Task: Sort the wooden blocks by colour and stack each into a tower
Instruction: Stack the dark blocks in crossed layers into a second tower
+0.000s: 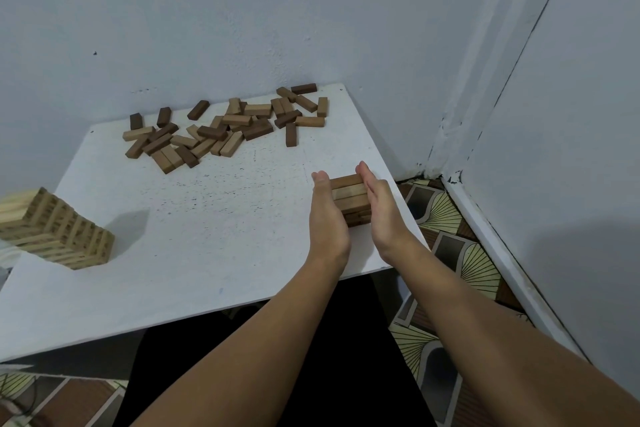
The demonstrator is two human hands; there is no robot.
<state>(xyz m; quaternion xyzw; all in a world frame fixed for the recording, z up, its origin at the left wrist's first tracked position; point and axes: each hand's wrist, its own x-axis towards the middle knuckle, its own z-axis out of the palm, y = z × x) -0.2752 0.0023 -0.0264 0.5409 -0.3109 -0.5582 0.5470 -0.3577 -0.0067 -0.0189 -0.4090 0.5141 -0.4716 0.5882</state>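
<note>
The left hand (327, 215) and right hand (381, 208) stand edge-down on the table (214, 218), palms facing each other, fingers straight and together. They press flat against the two opposite sides of a short mid-brown tower (349, 198); neither hand curls round a block. The tower sits directly between the palms, near the table's right edge. Its top blocks run with their long axes across from one palm to the other, so the hands bear on the block ends. Several courses show; the lower ones are partly hidden by the hands, and their count cannot be told. The action reads as squaring up the stack.

The loose pile of blocks (221, 128) lies well apart, up and to the left of the hands along the wall edge of the table. The left hand is the nearer to it. The pile mixes dark brown and mid-brown pieces, some overlapping, with long axes pointing many ways; a few dark blocks lie singly at its fringes.

A pale tower (59, 229), many courses high, stands at the table's left edge and appears complete. By this showing, one colour is done, one is begun, and the dark blocks are not yet stacked.
</note>
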